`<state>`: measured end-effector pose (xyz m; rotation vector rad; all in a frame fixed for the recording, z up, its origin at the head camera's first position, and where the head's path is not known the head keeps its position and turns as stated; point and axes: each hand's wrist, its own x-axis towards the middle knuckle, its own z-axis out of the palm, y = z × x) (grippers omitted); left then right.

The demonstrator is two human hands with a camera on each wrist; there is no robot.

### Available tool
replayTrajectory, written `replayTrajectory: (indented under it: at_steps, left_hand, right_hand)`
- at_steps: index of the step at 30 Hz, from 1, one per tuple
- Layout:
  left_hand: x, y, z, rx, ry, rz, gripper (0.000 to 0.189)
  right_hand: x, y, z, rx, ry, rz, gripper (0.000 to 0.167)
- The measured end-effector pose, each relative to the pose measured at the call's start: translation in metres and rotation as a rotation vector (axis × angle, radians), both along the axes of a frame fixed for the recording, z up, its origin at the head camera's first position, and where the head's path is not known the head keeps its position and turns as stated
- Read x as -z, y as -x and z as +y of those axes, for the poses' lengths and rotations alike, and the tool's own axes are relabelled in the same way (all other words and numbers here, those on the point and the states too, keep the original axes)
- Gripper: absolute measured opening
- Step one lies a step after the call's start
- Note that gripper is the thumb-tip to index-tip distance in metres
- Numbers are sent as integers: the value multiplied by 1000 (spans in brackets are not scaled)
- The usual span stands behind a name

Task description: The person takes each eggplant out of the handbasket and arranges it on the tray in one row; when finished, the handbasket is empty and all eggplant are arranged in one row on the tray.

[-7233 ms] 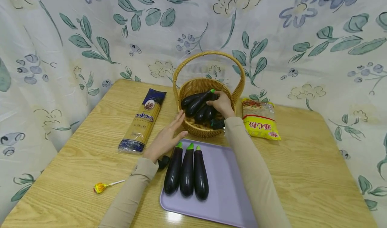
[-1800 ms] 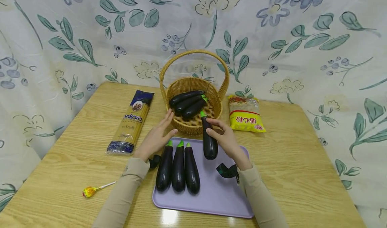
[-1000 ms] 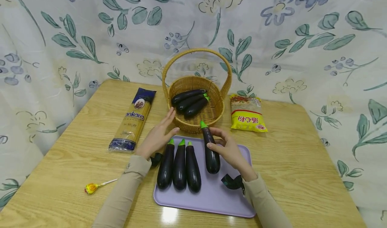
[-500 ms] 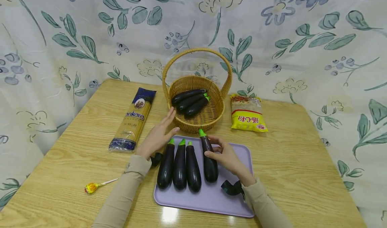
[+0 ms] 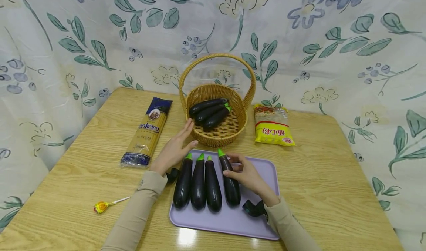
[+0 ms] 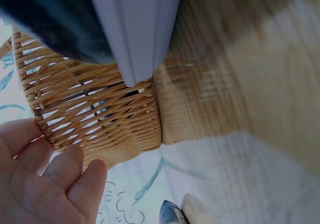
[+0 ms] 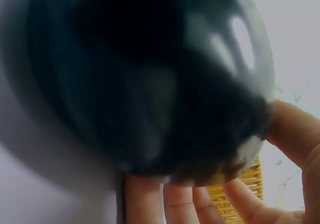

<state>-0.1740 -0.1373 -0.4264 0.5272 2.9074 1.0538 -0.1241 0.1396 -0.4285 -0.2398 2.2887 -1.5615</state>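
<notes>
On the lilac tray point(image 5: 216, 225), my right hand point(image 5: 247, 176) holds a dark eggplant point(image 5: 232, 191) with a green stem between thumb and fingers. That eggplant lies just right of three others, such as the middle eggplant point(image 5: 198, 186), all side by side with stems toward the basket. In the right wrist view the held eggplant point(image 7: 150, 84) fills most of the picture. My left hand point(image 5: 173, 153) has its fingers extended, with the fingertips against the side of the wicker basket point(image 6: 100, 109). Three more eggplants point(image 5: 210, 114) lie inside the basket point(image 5: 216, 141).
A pack of spaghetti point(image 5: 146, 132) lies to the left, and a lollipop point(image 5: 101, 207) is nearer the front. A yellow food packet point(image 5: 274, 130) is right of the basket. A floral curtain point(image 5: 213, 29) hangs behind the wooden table point(image 5: 332, 191).
My right hand has brought an eggplant out of the basket and down onto the tray, sliding nearer the row of three. The left hand stays at the basket's side.
</notes>
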Motion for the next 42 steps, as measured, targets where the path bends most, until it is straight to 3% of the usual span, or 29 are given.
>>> replayTrajectory:
  at_steps: [18, 42]
  left_hand:
    - [-1, -1, 0, -4, -12, -7, 72]
    - [1, -1, 0, -12, -12, -5, 71]
  right_hand:
    - [2, -3, -1, -89, -10, -2, 58]
    - [-16, 12, 9, -42, -62, 37, 53]
